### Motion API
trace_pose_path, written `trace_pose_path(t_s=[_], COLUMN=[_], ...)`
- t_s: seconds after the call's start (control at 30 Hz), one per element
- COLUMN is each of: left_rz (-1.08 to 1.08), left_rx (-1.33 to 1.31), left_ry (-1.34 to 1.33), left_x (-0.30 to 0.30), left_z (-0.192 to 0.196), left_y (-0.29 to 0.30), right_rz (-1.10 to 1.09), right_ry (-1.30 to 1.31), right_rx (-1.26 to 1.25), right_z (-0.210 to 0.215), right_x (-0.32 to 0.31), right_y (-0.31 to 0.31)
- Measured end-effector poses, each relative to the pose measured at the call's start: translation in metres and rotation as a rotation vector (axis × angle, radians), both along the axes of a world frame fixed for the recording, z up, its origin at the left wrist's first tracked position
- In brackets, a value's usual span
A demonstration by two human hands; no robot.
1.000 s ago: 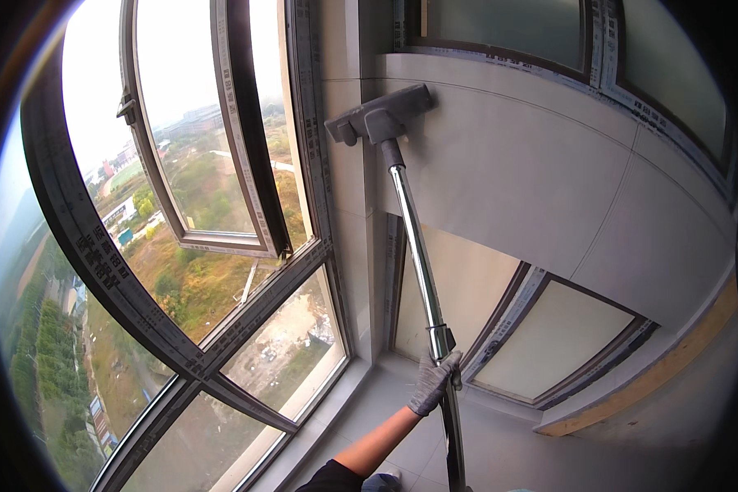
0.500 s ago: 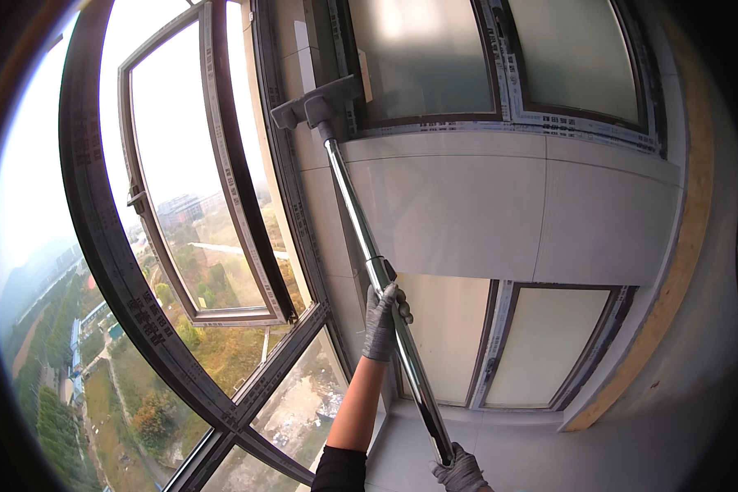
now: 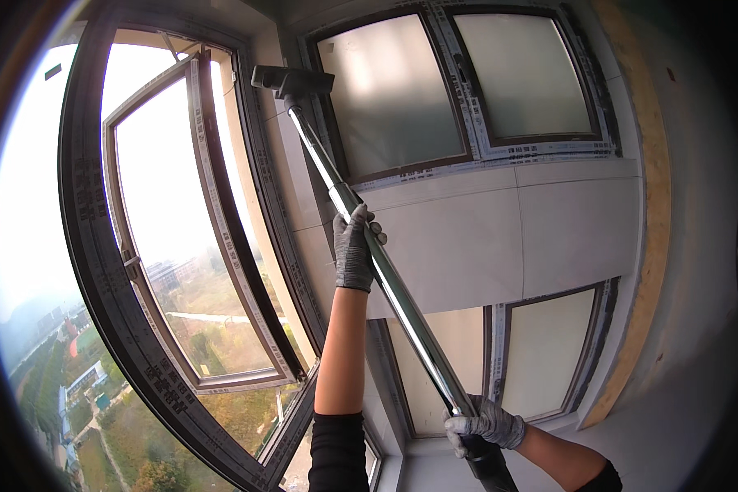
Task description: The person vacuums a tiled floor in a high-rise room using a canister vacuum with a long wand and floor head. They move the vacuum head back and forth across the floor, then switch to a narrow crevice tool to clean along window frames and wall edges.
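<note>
A chrome vacuum cleaner tube (image 3: pixel 406 307) slants across the view from lower right to upper left. My left hand (image 3: pixel 354 250), in a grey glove, is wrapped round it just below its telescopic joint. Lower down, my right hand (image 3: pixel 485 425), gloved the same way, grips the tube near the black end piece (image 3: pixel 492 469). At the top, a wide black floor nozzle (image 3: pixel 293 82) is held up against or close to the tiled corner strip between the window frames; whether it touches cannot be seen.
On the left, a window sash (image 3: pixel 197 221) stands swung open in a dark frame (image 3: pixel 127 271), with trees and buildings far below. Frosted panes (image 3: pixel 394 98) sit above and below a grey tiled band (image 3: pixel 443 246). A wooden strip (image 3: pixel 658 205) edges the wall at right.
The view has tilted upward. The nozzle has gone higher up the corner, and both hands have risen with the tube. More of my right forearm and the tube's black end now show.
</note>
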State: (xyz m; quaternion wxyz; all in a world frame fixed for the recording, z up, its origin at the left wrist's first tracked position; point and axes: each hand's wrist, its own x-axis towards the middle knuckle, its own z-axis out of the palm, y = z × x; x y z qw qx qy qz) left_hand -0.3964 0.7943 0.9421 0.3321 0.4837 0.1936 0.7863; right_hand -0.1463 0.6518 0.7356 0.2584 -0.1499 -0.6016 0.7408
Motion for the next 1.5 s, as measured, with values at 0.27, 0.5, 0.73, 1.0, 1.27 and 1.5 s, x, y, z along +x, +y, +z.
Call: trace_pose_path(t_s=[0.27,0.5,0.73,1.0,1.27,1.5], left_rz=[-0.051,-0.413,-0.326,-0.262,-0.567,-0.726], left_rx=[0.180,0.202,0.155,0.210,0.153,0.106], left_ry=[0.099,0.128,0.105,0.239,0.204,0.205], left_x=[-0.019,0.038,0.101,0.225,0.382,0.448], left_z=[0.079,0.166,0.237,0.271,0.300,0.377], left_y=[0.024,0.046,0.049,0.065,0.057,0.060], right_rz=[-0.107,-0.432,-0.625,-0.602,-0.819,-0.966], right_ry=[0.062,0.098,-0.122,0.099,0.105,-0.153], right_rx=[0.088,0.397,0.550,0.592,0.563,0.878], right_z=[0.046,0.192,0.350,0.356,0.371,0.453], right_x=[-0.040,-0.041,-0.007,0.112,0.227,0.313], right_y=[0.032,0.063,0.106,0.078,0.041,0.019])
